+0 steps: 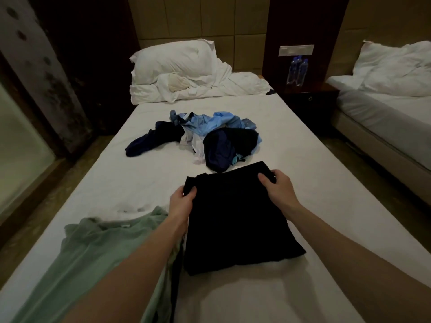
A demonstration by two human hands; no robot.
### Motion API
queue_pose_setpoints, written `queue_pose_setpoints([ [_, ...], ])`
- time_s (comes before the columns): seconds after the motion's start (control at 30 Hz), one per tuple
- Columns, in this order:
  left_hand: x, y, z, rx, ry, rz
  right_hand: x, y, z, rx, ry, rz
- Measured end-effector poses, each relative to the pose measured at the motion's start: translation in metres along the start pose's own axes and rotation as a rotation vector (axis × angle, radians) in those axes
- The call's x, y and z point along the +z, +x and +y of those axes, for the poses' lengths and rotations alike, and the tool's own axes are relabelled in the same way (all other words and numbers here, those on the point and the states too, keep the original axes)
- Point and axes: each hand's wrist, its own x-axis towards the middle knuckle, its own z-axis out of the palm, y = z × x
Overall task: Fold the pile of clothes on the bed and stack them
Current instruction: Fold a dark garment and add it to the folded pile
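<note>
A black garment (235,220), folded into a rectangle, lies on the white bed (314,206) in front of me. My left hand (180,201) grips its far left corner, thumb on top. My right hand (276,185) grips its far right corner. Beyond it, mid-bed, lies a loose pile of clothes (210,136) in light blue, navy, black and white. A pale green shirt (98,257) is spread flat at the near left, partly under my left forearm.
A white pillow (175,59) and a crumpled duvet (210,86) sit at the head of the bed. A dark nightstand (307,99) with water bottles (297,71) stands to the right, then a second bed (384,108). A floor gap runs along each side.
</note>
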Motion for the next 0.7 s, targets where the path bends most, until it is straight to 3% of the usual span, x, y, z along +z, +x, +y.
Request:
queue_pose_setpoints([
  [0.17,0.012,0.078,-0.007,0.002,0.145,0.005,0.021,0.082,0.027,0.037,-0.155,0.004],
  [0.4,0.03,0.16,-0.054,0.101,0.668,0.092,0.051,0.16,0.098,0.197,-0.595,-0.128],
  [0.6,0.035,0.169,-0.05,0.011,0.788,0.086,0.052,0.16,0.08,0.261,-0.357,-0.152],
  [0.7,0.031,0.15,-0.031,0.045,0.635,0.081,0.04,0.143,0.064,0.19,-0.285,-0.128],
])
